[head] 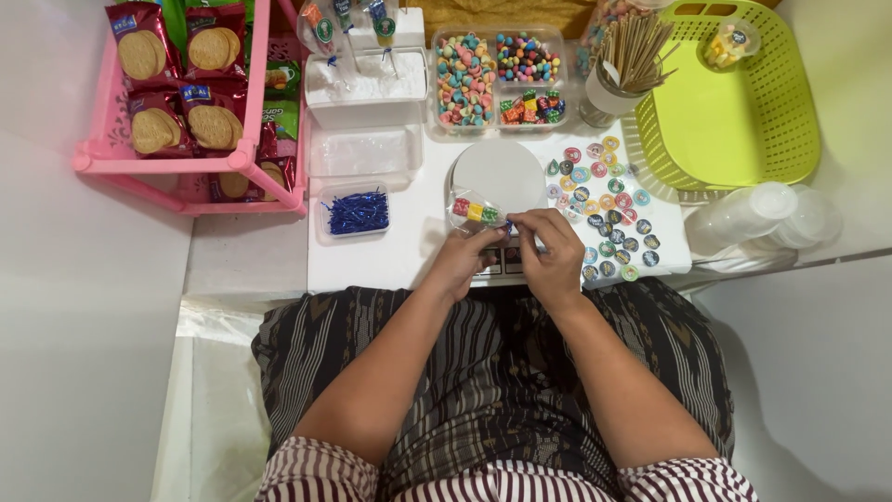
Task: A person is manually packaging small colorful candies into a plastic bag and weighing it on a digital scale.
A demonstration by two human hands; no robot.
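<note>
Head view, centre of the frame: left hand (462, 260) and right hand (555, 249) closed side by side on the neck of a small clear candy bag (476, 210), fingertips pinched shut, apparently around a blue twist tie (509, 226) at the bag's mouth. Bag held tilted just above the lower edge of the round white scale (502, 173), body pointing toward upper left, neck toward the hands.

Likely trouble: a loose pinch letting the neck open and the candies roll out onto the scale and white table (372, 256); a tie wound off-centre slipping free; a careless elbow sweep scattering the round stickers (609, 209) lying just right of the hands.

Look of the bag: thin, glossy, transparent film, holding a short row of block-shaped candies in red, yellow and green, packed tight; mouth gathered into a narrow twist. Whether the tie is already fully wound: cannot tell.

Elsewhere, left of centre: a small tray of blue twist ties (357, 212).
</note>
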